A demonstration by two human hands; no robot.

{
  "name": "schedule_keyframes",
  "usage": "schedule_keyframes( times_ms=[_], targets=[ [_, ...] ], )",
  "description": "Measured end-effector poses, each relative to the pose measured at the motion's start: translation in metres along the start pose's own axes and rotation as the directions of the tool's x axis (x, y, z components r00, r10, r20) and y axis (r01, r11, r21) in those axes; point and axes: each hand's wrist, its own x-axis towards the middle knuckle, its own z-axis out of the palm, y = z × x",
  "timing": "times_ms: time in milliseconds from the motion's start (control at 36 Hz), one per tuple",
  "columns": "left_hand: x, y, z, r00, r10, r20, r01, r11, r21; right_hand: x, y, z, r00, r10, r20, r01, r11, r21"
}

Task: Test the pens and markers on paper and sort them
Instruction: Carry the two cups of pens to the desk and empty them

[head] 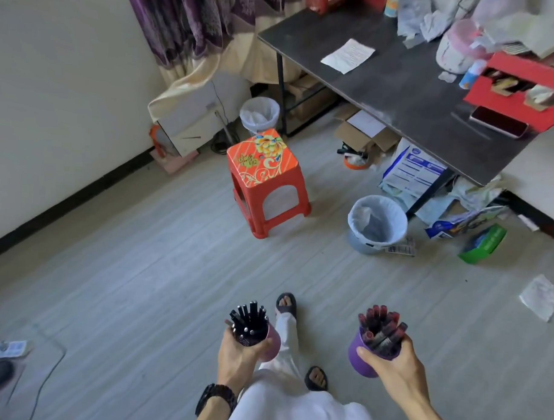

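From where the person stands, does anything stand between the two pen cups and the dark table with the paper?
Yes. An orange stool and a lined bin stand on the floor between the pink cup, the purple cup and the table; bare floor shows between the two.

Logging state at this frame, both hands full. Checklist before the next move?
1. Left hand grips pink cup of black pens: ok.
2. Right hand grips purple cup of dark red markers: ok.
3. Paper sheet lies on the table for testing: ok.
4. Bare table surface beside the sheet for the cups: ok.
5. Route to table free: not ok, orange stool and lined bin stand between.
6. Pens write: cannot tell.
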Motion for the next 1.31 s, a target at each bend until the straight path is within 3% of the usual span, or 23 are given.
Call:
schedule_keyframes(
  times_ms=[194,306,389,528,639,889,1167,1306],
  targets=[
    [0.074,0.065,0.005,0.999,-0.011,0.051,0.009,0.999,0.042,0.034,-0.051,0.012,0.991,0.130,-0.027,-0.128,0.990,0.066],
    [0.120,0.102,0.001,0.996,-0.012,0.083,0.005,0.996,0.089,0.052,-0.091,0.025,0.976,0.193,-0.101,-0.179,0.975,0.133],
    [0.156,0.136,0.002,0.991,0.048,0.121,-0.061,0.993,0.102,0.072,-0.122,0.038,0.950,0.202,-0.238,-0.153,0.966,0.209],
    [0.201,0.195,0.007,0.971,0.152,0.186,-0.180,0.974,0.141,0.111,-0.159,0.027,0.966,0.217,-0.139,-0.190,0.964,0.183],
    [0.231,0.237,0.018,0.952,0.196,0.236,-0.239,0.956,0.172,0.141,-0.191,0.024,0.973,0.183,-0.140,-0.158,0.972,0.171],
    [0.285,0.304,0.064,0.970,0.125,0.208,-0.151,0.982,0.114,0.234,-0.253,0.007,0.980,0.168,-0.106,-0.150,0.975,0.163],
    [0.331,0.374,0.099,0.988,0.079,0.133,-0.094,0.990,0.106,0.333,-0.352,-0.028,1.000,-0.010,-0.015,0.010,1.000,-0.011],
    [0.359,0.400,0.109,0.983,0.069,0.169,-0.095,0.984,0.151,0.363,-0.393,-0.032,0.997,-0.048,-0.053,0.050,0.998,0.023]
  ],
)
